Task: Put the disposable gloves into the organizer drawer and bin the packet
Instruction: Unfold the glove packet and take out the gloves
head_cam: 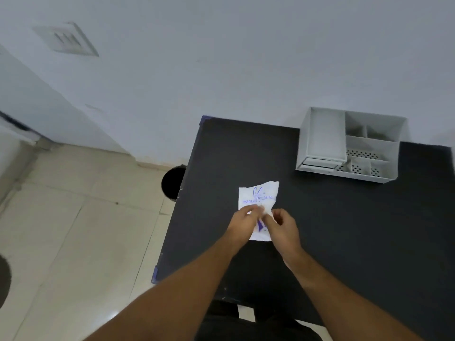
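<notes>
both hands, left hand [242, 217] and right hand [280, 223], have their grip pinched on the near edge of the white blue-printed plastic glove packet [258, 196], likely to tear it open above the black desk [344, 230]; the white compartmented organizer [349, 146] sits well apart

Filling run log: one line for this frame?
step: opening packet | hands: left, right both on packet | organizer: untouched | bin: beside table

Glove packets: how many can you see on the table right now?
1. The glove packet lies on the black table, pinched by both hands near its front edge; gloves inside aren't visible.
</notes>
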